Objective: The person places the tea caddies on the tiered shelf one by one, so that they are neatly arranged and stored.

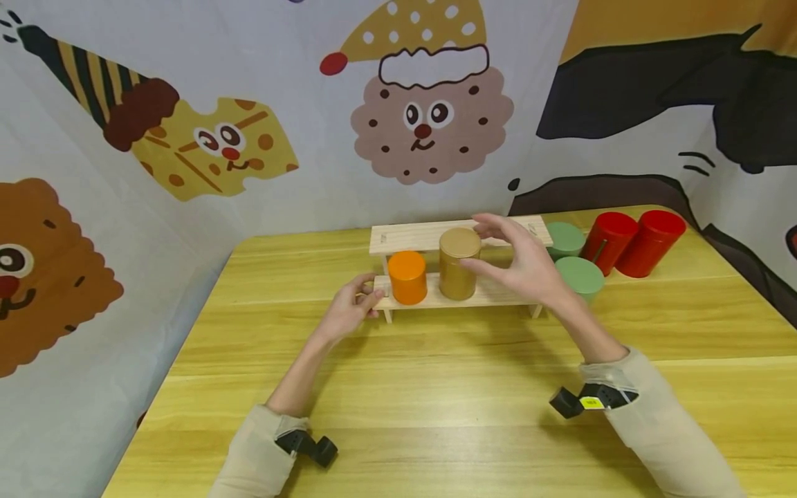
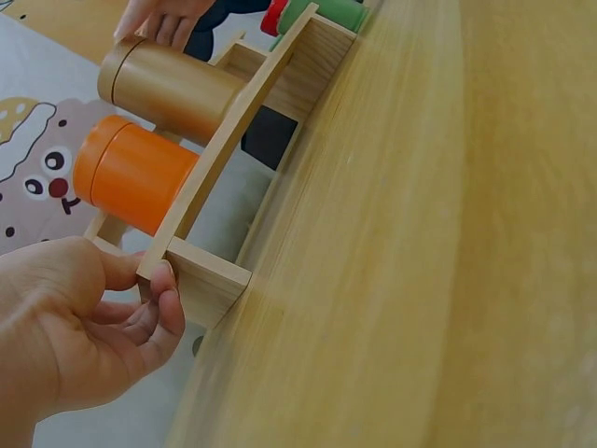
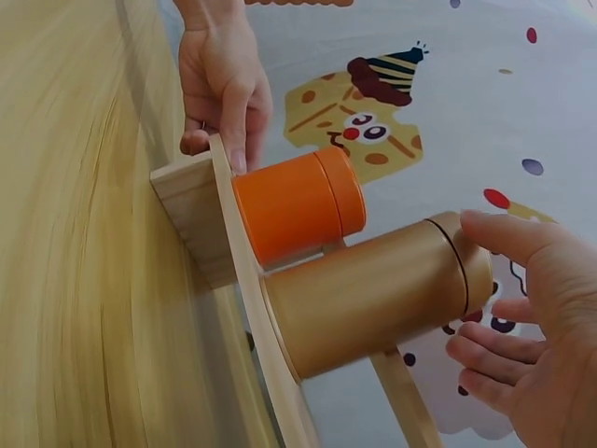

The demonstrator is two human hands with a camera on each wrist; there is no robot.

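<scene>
A two-tier wooden rack (image 1: 492, 296) stands on the table. My left hand (image 1: 350, 309) pinches the left end of its lower board, thumb on top and fingers curled below, as the left wrist view shows. An orange canister (image 1: 407, 278) stands upright on that board near this end. To its right is a taller gold canister (image 1: 458, 266), also upright. Around the gold lid, my right hand (image 1: 526, 263) is spread, with the thumb (image 3: 508, 233) right at the lid's edge and the other fingers (image 3: 494, 359) extended apart from one another.
Two green canisters (image 1: 580, 274) stand by the rack's right end, one behind the other. Beyond them are two red canisters (image 1: 652, 243). The rack's upper board (image 1: 411, 237) runs behind the lower one. A cartoon-printed cloth (image 1: 311, 200) hangs behind the table (image 1: 405, 408).
</scene>
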